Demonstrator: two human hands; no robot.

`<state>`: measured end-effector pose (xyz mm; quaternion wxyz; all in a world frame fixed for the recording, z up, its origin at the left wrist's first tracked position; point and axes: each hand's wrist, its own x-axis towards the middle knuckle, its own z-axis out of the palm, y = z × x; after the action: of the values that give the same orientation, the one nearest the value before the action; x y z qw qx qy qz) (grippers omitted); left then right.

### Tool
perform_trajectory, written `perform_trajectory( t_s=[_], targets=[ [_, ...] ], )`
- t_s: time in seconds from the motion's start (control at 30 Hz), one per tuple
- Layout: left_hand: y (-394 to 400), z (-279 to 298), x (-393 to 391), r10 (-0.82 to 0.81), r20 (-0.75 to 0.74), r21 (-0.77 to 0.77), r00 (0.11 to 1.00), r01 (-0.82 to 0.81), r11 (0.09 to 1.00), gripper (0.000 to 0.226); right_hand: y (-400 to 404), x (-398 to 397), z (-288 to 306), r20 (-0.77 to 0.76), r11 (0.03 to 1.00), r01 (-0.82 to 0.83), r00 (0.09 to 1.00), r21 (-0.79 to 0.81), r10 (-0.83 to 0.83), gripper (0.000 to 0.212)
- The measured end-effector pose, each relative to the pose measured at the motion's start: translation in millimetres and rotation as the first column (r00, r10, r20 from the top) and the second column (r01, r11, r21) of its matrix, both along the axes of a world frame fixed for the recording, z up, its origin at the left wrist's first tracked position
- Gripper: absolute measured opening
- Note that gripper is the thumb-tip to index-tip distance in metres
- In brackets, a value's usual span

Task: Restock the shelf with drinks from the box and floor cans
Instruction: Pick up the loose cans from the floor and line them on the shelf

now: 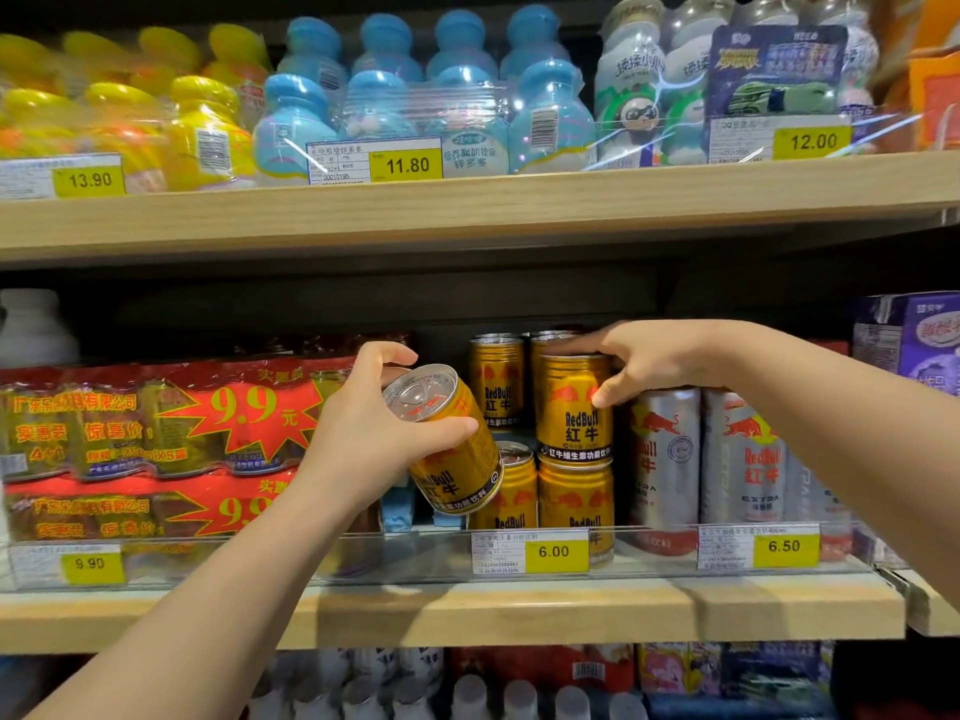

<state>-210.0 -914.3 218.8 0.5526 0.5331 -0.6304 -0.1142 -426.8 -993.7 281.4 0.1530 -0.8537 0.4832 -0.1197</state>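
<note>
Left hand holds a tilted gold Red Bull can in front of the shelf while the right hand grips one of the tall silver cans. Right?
Not quite. In the head view the right hand grips the upper stacked gold can, not a silver can. The left hand does hold a tilted gold can.

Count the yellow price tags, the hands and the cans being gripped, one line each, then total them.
Price tags: 6
Hands: 2
Gripped cans: 2
Total: 10
</note>
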Motion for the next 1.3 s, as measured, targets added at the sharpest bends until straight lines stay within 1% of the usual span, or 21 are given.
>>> perform_trajectory(
  t_s=[0.07, 0.13, 0.17, 0.2, 0.23, 0.3, 0.33, 0.43, 0.53, 0.6, 0.67, 0.77, 1.0, 1.17, 1.3],
  targets=[
    [-3.3, 1.8, 0.6, 0.009, 0.019, 0.004, 1.0, -0.009, 1.0, 0.06, 0.6, -1.5, -1.8, 0.009, 1.0, 0.001, 1.0, -0.004, -0.001, 0.033],
    [-6.6, 4.7, 0.3, 0.02, 0.039, 0.007, 0.999, -0.02, 1.0, 0.061, 2.4, -1.9, -6.8, 0.073, 0.999, -0.008, 0.997, 0.037, 0.006, 0.037],
    [-8.4, 6.3, -0.9, 0.023, 0.05, 0.007, 0.998, -0.024, 1.0, 0.061, 3.4, -1.9, -10.5, 0.112, 0.999, -0.016, 0.994, 0.046, 0.011, 0.043],
    [-10.2, 7.3, -1.3, 0.028, 0.062, 0.006, 0.998, -0.029, 1.0, 0.06, 1.5, -1.0, -15.2, 0.144, 0.999, -0.025, 0.989, 0.023, 0.021, 0.052],
    [-11.9, 9.0, -1.8, 0.03, 0.074, 0.002, 0.997, -0.031, 1.0, 0.058, -0.5, -0.5, -19.7, 0.166, 0.999, -0.024, 0.986, -0.035, 0.029, 0.058],
    [-14.8, 11.6, -2.7, 0.025, 0.08, 0.003, 0.997, -0.025, 1.0, 0.058, -1.4, 1.7, -28.1, 0.213, 0.985, -0.024, 0.975, -0.168, 0.06, 0.058],
    [-16.5, 13.1, -3.1, 0.021, 0.078, 0.003, 0.997, -0.022, 1.0, 0.058, -1.3, 2.6, -30.9, 0.24, 0.98, -0.021, 0.968, -0.199, 0.069, 0.057],
    [-20.1, 18.8, -9.5, 0.042, 0.115, 0.003, 0.992, -0.043, 0.999, 0.062, -1.7, 4.5, -37.3, 0.294, 0.973, 0.03, 0.955, -0.227, 0.039, 0.063],
    [-26.0, 28.9, -19.0, 0.103, 0.179, -0.043, 0.979, -0.096, 0.994, 0.073, -1.9, 5.8, -42.8, 0.375, 0.961, 0.103, 0.927, -0.256, 0.001, 0.074],
    [-32.5, 38.7, -24.9, 0.156, 0.231, -0.07, 0.96, -0.143, 0.987, 0.076, -2.3, 6.6, -48.2, 0.487, 0.971, 0.119, 0.873, -0.209, -0.002, 0.082],
    [-40.4, 46.4, -29.5, 0.222, 0.3, -0.065, 0.928, -0.213, 0.975, 0.079, -0.5, 8.0, -54.0, 0.621, 0.986, 0.104, 0.784, -0.129, -0.001, 0.086],
    [-51.3, 48.0, -31.9, 0.257, 0.357, -0.033, 0.898, -0.262, 0.964, 0.079, 0.5, 10.6, -62.6, 0.721, 0.992, 0.082, 0.692, -0.097, 0.013, 0.086],
    [-69.0, 39.0, -29.3, 0.092, 0.263, 0.099, 0.96, -0.122, 0.988, 0.084, 5.0, 11.9, -70.4, 0.789, 0.996, 0.059, 0.614, -0.07, 0.019, 0.086],
    [-73.4, 35.4, -32.4, 0.081, 0.286, 0.089, 0.955, -0.111, 0.99, 0.085, 6.3, 11.8, -71.1, 0.764, 0.997, 0.021, 0.644, -0.078, 0.046, 0.084],
    [-76.2, 35.6, -32.0, 0.077, 0.267, 0.115, 0.961, -0.111, 0.987, 0.087, 6.0, 12.6, -72.0, 0.769, 0.997, 0.011, 0.637, -0.078, 0.053, 0.083]
  ],
)
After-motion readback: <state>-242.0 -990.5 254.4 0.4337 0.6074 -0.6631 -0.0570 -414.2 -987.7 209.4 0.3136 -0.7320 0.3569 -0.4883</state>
